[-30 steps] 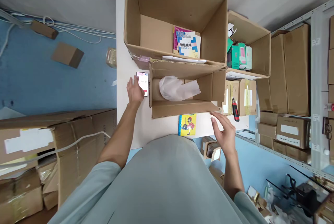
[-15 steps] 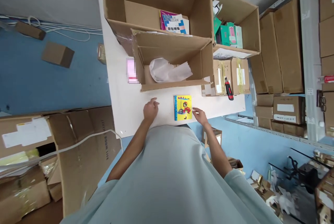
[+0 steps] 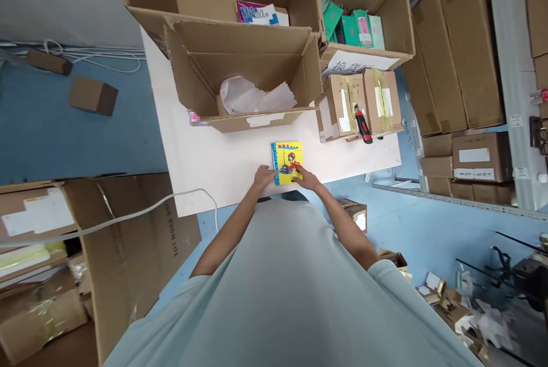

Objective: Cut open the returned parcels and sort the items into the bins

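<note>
A small square book [image 3: 287, 156] with a yellow cover, a blue spine and a cartoon figure in red lies near the front edge of the white table. My left hand [image 3: 264, 176] is at the book's lower left side, its thumb against the blue spine. From the right, my right hand [image 3: 306, 178] grips the lower right edge, with fingertips over the cover. The fingers beneath the book are hidden.
Behind the book stands an open carton [image 3: 265, 120] with crumpled white wrapping [image 3: 240, 96]. A larger carton behind it holds booklets [image 3: 259, 14]. At right, a red and black box cutter [image 3: 363, 124] lies on taped boxes [image 3: 381, 101], below a carton with green packages [image 3: 349, 30].
My hands have come in from both sides and taken hold of the book. The view has shifted, so the cartons appear further left and higher.
</note>
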### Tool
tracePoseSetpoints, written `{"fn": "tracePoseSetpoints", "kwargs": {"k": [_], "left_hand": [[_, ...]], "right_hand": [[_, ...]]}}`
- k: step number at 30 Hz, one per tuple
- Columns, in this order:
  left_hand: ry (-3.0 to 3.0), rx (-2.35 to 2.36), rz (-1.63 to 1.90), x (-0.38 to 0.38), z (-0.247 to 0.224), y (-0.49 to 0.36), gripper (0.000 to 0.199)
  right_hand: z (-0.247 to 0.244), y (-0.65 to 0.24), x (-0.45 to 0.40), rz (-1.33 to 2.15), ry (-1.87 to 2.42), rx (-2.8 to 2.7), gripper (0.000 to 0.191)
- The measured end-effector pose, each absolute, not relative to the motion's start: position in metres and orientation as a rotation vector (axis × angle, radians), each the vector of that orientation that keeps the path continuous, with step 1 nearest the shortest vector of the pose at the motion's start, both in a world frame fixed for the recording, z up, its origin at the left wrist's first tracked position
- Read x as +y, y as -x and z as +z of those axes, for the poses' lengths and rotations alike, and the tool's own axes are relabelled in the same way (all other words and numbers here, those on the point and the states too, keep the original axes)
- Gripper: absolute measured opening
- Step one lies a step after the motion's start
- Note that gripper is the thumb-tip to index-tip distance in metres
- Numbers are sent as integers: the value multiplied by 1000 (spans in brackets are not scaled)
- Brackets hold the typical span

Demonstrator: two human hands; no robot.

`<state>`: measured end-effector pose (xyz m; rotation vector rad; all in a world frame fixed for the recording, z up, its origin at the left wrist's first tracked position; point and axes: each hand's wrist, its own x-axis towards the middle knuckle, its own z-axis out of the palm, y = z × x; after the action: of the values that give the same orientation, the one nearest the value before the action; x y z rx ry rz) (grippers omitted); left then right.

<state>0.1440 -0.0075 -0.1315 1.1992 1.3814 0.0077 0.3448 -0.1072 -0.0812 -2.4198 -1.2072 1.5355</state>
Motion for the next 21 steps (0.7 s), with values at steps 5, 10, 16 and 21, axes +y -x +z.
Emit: {"fn": "tracePoseSetpoints", "kwargs": {"k": [5,10,16,21], "left_hand": [[-1090,1368,107,-20,-118,-171,56],[-1054,1321,291,-30,-86,-200,56],[-1039,1242,503,-42,-40,-231,63],[-1221,1248,632,-71,-5,-263,45]], "right_hand": [[-82,-358,-109,1561,2287,-1216,63],[-78,-375,-120,1536,2126,-1149,63],[-54,-396,-129,1310,1748,-840,70],[-17,-405,-118,1184,1570,-718,83]]}}
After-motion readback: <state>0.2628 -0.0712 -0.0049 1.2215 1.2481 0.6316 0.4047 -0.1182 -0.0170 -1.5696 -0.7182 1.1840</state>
